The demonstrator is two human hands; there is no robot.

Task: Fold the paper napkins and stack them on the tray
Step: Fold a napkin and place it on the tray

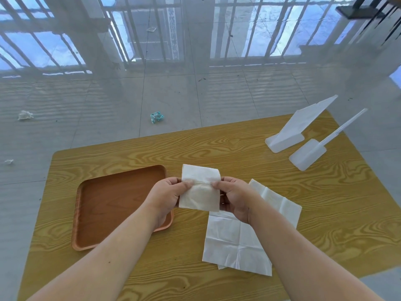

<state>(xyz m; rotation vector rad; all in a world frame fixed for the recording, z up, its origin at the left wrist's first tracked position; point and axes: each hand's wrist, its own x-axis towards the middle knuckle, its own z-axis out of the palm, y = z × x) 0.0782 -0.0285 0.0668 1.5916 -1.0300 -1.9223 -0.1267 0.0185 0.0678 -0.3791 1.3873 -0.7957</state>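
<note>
Both hands hold one white paper napkin (200, 187) in the air above the middle of the wooden table. My left hand (168, 195) pinches its left edge and my right hand (235, 197) pinches its right edge, thumbs on a crease across the napkin. The brown wooden tray (104, 205) lies flat to the left, with nothing in it; my left wrist covers its right rim. Unfolded white napkins (234, 242) lie flat on the table under my right forearm, overlapping each other.
Two white plastic stands (288, 135) (308, 153) sit at the table's (238, 144) far right. Beyond the table is a glossy tiled floor with crumpled paper scraps (156, 117) (25, 115). The table's right edge runs close to the stands.
</note>
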